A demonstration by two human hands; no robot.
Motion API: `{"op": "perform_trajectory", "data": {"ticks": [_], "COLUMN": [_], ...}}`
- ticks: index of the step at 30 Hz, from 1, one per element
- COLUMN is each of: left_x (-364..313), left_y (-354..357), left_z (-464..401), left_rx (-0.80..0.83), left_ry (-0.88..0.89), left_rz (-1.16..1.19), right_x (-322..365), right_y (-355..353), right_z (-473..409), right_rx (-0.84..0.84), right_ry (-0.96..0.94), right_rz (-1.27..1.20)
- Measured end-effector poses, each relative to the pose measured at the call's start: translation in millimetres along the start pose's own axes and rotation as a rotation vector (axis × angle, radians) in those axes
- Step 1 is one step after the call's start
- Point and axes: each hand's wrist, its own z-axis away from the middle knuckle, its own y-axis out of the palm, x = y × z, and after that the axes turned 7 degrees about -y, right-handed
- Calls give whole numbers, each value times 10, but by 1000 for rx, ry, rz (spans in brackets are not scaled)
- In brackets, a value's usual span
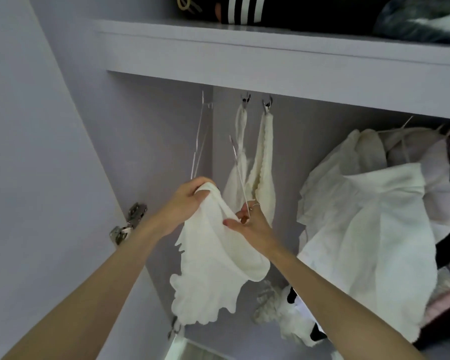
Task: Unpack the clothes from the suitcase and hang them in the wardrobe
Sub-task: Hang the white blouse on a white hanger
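Note:
A white ruffled garment (213,271) hangs from both my hands in front of the open wardrobe. My left hand (185,201) grips its upper edge, fingers curled over the fabric. My right hand (247,222) pinches the garment's other edge together with the lower end of a thin wire hanger (238,175). Behind them two white knitted pieces (260,162) hang from metal hooks (266,103) under the shelf. The suitcase is out of view.
A lilac shelf (270,55) spans the top, with dark striped clothing (242,9) on it. More white and pink clothes (369,216) hang at the right. An empty wire hanger (199,141) hangs at the left. The door hinge (130,224) sits on the left wall.

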Motion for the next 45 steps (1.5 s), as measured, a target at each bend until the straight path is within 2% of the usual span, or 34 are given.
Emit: {"op": "perform_trajectory", "data": {"ticks": [4, 7, 10, 14, 18, 22, 26, 30, 32, 34, 38, 43, 45], "left_x": [168, 428, 589, 672, 777, 777, 610, 494, 482, 453, 458, 512, 543], "left_y": [85, 165, 307, 348, 229, 202, 246, 252, 261, 289, 276, 181, 162], "left_z": [-52, -52, -22, -26, -40, -79, -111, -163, -174, -175, -212, -286, -293], "left_rx": [42, 81, -18, -125, -192, -230, -203, -146, -126, -105, -120, -200, -190], "left_ry": [-34, -131, -181, -231, -322, -356, -507, -564, -597, -623, -638, -673, -706], "left_rz": [-246, -534, -715, -783, -680, -570, -64, 174, 166, 123, 32, 75, 142], "right_x": [2, 80, 94, 14, -51, -75, -115, -139, -180, -230, -289, -420, -475], "right_y": [-225, -408, -466, -611, -807, -831, -801, -767, -761, -754, -626, -532, -576], "right_z": [26, 30, 71, 135, 166, 157, 143, 161, 214, 272, 273, 230, 265], "right_rx": [-188, -278, -284, -309, -343, -346, -313, -396, -505, -530, -274, -297, -248], "right_ry": [-57, -90, -122, -119, -116, -96, -85, -48, -21, -18, 59, 144, 160], "right_rz": [66, 31, 59, 107, 226, 203, 83, -110, -224, -328, -349, -293, -276]}}
